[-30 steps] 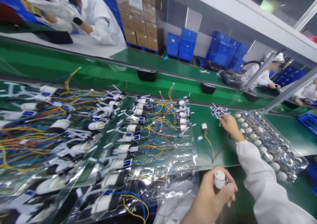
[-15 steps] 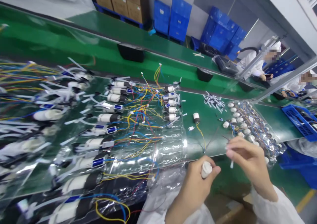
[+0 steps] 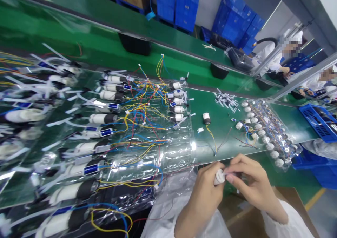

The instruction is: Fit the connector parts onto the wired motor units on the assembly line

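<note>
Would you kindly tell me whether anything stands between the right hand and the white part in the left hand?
Nothing visible stands between them: the right hand is directly beside the white part held in the left hand.

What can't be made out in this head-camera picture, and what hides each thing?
All in the head view:
Lower end of the white part: hidden inside the left hand.
Whatever lies between the fingertips of the right hand: too small, covered by fingers.
Lowest white-and-black cylinder: cut off by the bottom edge.
Writing on the blue box: too small.
</note>
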The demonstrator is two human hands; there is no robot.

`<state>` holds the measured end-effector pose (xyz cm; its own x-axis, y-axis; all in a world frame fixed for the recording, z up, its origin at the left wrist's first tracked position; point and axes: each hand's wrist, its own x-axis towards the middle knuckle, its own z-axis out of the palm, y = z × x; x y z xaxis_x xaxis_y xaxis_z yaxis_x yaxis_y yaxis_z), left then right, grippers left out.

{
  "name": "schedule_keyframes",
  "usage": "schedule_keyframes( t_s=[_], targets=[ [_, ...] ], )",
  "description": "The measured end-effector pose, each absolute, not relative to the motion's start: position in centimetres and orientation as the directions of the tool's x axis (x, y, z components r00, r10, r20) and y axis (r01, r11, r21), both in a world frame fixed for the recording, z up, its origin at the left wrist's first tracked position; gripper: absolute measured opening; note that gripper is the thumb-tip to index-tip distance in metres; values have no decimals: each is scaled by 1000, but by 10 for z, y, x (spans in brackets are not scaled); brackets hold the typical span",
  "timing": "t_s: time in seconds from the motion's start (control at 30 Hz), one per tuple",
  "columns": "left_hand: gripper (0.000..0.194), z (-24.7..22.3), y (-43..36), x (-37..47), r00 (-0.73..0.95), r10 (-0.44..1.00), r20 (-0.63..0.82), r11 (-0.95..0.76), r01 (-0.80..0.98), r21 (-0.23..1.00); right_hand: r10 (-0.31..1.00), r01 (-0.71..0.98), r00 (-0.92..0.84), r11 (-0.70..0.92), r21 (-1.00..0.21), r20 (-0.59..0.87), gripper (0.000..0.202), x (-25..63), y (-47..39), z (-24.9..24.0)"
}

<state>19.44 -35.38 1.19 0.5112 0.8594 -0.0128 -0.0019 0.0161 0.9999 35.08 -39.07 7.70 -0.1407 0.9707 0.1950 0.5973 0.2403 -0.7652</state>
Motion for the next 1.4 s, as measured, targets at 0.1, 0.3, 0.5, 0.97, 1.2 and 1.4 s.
schedule_keyframes(
  t_s=[0.1,0.3,0.5,0.97,1.2,1.4],
  targets=[
    [16,11,-355,196,507,862,-12,24,-18,1000,968,594,-146,250,-765,203,9,349,-389,74],
    [14,10,-356,198,502,865,4,33,-64,997,966,619,-119,254,-743,232,12,351,-391,75],
    [18,9,-357,199,491,871,17,15,-60,998,970,602,-97,237,-763,224,5,345,-393,69],
    [26,9,-366,198,467,884,-8,-9,35,999,894,728,-17,318,-607,448,23,320,-405,54],
    [31,11,-373,199,456,886,-87,5,177,984,893,758,10,286,-586,449,25,316,-407,59],
    [46,2,-385,198,479,877,-32,-119,282,952,875,843,-106,330,-424,472,34,319,-416,56]
  ],
)
